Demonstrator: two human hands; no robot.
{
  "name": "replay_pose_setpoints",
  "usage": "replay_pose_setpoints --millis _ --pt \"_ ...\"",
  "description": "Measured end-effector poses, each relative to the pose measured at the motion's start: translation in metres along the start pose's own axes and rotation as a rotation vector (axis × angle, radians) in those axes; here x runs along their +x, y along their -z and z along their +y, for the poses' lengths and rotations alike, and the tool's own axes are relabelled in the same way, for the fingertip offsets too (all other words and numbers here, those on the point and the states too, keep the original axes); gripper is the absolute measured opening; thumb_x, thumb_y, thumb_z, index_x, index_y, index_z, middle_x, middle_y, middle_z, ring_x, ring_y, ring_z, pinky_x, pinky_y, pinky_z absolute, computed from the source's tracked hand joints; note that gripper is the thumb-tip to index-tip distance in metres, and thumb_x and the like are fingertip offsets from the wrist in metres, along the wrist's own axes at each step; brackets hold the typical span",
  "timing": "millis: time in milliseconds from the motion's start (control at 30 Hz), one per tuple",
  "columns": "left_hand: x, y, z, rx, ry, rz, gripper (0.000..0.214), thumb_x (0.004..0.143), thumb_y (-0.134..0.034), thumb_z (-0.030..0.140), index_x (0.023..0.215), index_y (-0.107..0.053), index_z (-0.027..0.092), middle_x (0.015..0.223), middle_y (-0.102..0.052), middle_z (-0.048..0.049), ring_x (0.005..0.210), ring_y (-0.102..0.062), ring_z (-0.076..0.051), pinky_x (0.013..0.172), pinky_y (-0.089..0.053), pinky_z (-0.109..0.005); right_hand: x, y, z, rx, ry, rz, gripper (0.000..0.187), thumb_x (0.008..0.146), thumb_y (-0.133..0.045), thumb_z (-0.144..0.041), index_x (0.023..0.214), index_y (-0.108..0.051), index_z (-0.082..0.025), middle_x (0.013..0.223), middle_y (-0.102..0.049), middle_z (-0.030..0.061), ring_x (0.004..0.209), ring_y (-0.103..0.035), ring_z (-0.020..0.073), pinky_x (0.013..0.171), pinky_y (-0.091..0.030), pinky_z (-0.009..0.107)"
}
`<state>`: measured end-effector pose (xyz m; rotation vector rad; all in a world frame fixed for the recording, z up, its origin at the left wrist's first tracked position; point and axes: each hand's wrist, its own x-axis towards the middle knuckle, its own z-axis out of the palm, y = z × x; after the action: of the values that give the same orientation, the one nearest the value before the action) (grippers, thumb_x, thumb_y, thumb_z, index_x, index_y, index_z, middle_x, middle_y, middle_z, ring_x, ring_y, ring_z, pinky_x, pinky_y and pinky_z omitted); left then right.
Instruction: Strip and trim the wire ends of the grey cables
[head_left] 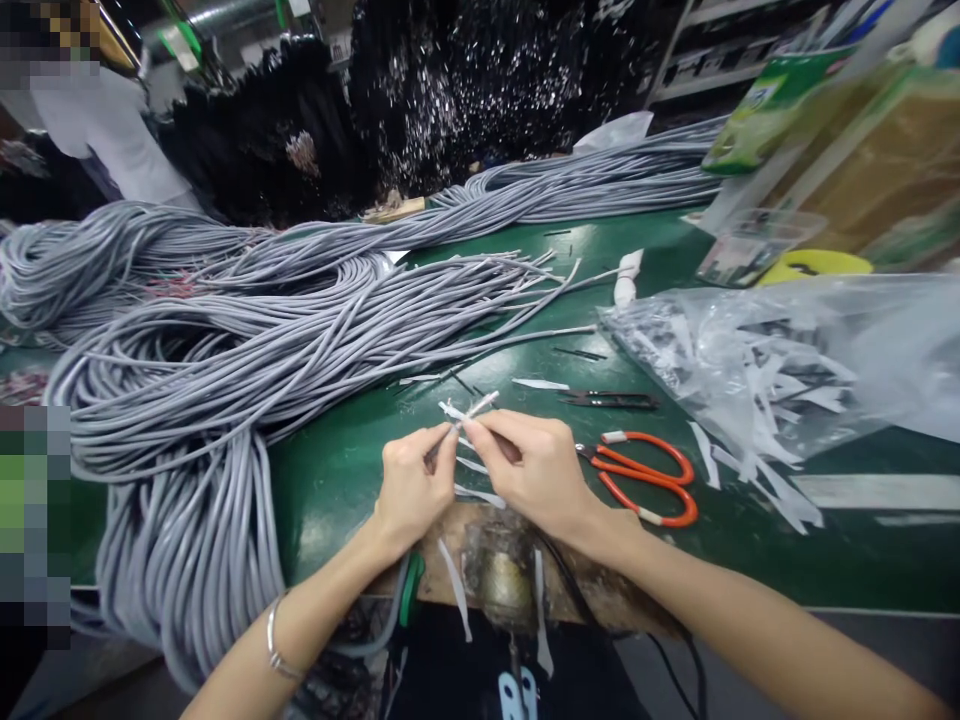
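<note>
My left hand [420, 478] is closed in a pinch near the front of the green table, on what looks like the end of a grey cable. Against it, my right hand [534, 468] pinches a thin white strip [451, 410] where it crosses the cable end [484, 402]. The fingertips of both hands almost touch, and they partly cover the crossing. To the right of my right hand lie orange-handled scissors [649, 480]. Black thread snips [611, 399] rest beyond them. Below my hands, a worn metal device [504, 578] sits at the table edge.
Large bundles of grey cable [225, 350] cover the table's left and back. At right is a clear plastic bag [780, 370] of white strips, with a plastic tub [765, 240] behind it. A person in a white top [112, 130] is at the far left. Light-blue handles [517, 693] show below.
</note>
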<state>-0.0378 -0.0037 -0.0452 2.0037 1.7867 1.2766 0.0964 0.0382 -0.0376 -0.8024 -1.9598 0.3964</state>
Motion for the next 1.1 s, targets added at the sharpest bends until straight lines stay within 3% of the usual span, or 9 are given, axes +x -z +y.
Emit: replay_pose_setpoints --millis 133,267,533,667,767,833,933,1100 --pt "0.002 0.002 0.001 -0.115 0.136 -0.004 0.029 0.086 -0.045 0.024 0.081 -0.070 0.012 0.054 -0.057 0.0007 0.040 -0.035 -0.006 0.040 -0.028 -0.018 -0.003 0.000 0.002 -0.047 -0.008 -0.065 0.034 0.090 -0.043 -0.021 0.057 -0.052 -0.016 0.048 -0.046 -0.0024 0.041 -0.037 0.0076 0.046 -0.027 0.021" --pt "0.002 0.003 0.003 -0.137 0.148 0.000 0.030 0.086 -0.044 0.026 0.082 -0.071 0.012 0.055 -0.058 0.0010 0.040 -0.031 -0.006 0.039 -0.025 -0.019 -0.004 -0.004 0.006 -0.110 -0.037 -0.132 0.038 0.091 -0.038 -0.025 0.057 -0.051 -0.016 0.048 -0.049 -0.0009 0.043 -0.041 0.0087 0.048 -0.028 0.022" --pt "-0.002 0.001 0.000 0.060 -0.045 0.047 0.025 0.085 -0.047 0.022 0.082 -0.069 0.011 0.054 -0.057 -0.0009 0.042 -0.043 -0.008 0.044 -0.033 -0.019 0.000 -0.005 0.007 -0.010 -0.121 -0.106 0.038 0.090 -0.041 -0.024 0.054 -0.048 -0.017 0.045 -0.047 -0.0020 0.040 -0.036 0.0076 0.045 -0.025 0.022" --pt "-0.002 0.000 -0.003 0.140 -0.094 0.049 0.023 0.083 -0.046 0.020 0.080 -0.067 0.011 0.053 -0.054 -0.0008 0.044 -0.045 -0.009 0.046 -0.034 -0.020 -0.004 -0.006 0.001 -0.010 -0.001 -0.065 0.038 0.092 -0.038 -0.022 0.057 -0.051 -0.016 0.049 -0.049 -0.0013 0.042 -0.040 0.0078 0.047 -0.029 0.021" --pt "0.002 -0.001 -0.007 0.097 0.055 -0.080 0.027 0.081 -0.045 0.021 0.066 -0.065 0.012 0.050 -0.051 0.0002 0.045 -0.043 -0.010 0.046 -0.031 -0.021 -0.010 -0.006 -0.008 -0.018 0.273 -0.003 0.039 0.092 -0.037 -0.020 0.059 -0.055 -0.015 0.050 -0.050 -0.0008 0.044 -0.042 0.0087 0.047 -0.029 0.023" --pt "0.006 -0.002 -0.009 0.015 0.190 -0.164 0.030 0.081 -0.045 0.024 0.058 -0.062 0.013 0.049 -0.048 0.0011 0.046 -0.041 -0.009 0.047 -0.029 -0.021 -0.012 -0.005 -0.012 -0.006 0.382 0.013 0.036 0.092 -0.037 -0.019 0.063 -0.059 -0.015 0.050 -0.052 -0.0006 0.045 -0.044 0.0091 0.047 -0.030 0.023" --pt "0.009 -0.001 -0.010 -0.193 0.310 -0.145 0.030 0.083 -0.045 0.031 0.065 -0.061 0.012 0.051 -0.045 0.0024 0.046 -0.034 -0.008 0.047 -0.027 -0.021 -0.010 -0.002 -0.006 -0.039 0.250 -0.002 0.035 0.093 -0.039 -0.020 0.065 -0.060 -0.014 0.051 -0.053 -0.0003 0.044 -0.044 0.0085 0.049 -0.032 0.022" --pt "0.006 0.004 -0.006 -0.501 0.392 -0.155 0.035 0.083 -0.045 0.043 0.070 -0.058 0.012 0.049 -0.028 0.0062 0.042 -0.021 -0.006 0.041 -0.019 -0.020 -0.002 0.001 0.012 -0.192 0.054 -0.060 0.037 0.092 -0.040 -0.024 0.063 -0.060 -0.015 0.052 -0.054 0.0006 0.044 -0.046 0.0096 0.049 -0.028 0.023"
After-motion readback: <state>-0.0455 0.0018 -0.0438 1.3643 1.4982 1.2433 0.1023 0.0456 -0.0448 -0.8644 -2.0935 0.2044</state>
